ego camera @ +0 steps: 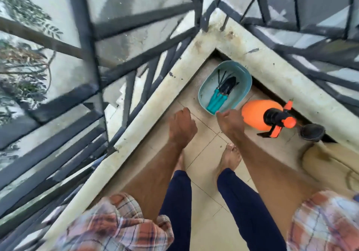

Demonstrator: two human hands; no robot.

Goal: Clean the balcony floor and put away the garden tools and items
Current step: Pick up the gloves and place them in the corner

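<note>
Presently in teal basin [246, 79] at floor [206, 175] corner: garden tools [223, 92], long axes parallel, handles toward person, heads toward corner. Left hand [181, 127] loosely curled, empty; right hand [230, 121] at basin rim, grip indeterminate.

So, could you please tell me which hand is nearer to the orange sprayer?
The right. The right hand hovers just beside the orange sprayer, by the teal basin; the left hand is farther off, on the right hand's other side.
</note>
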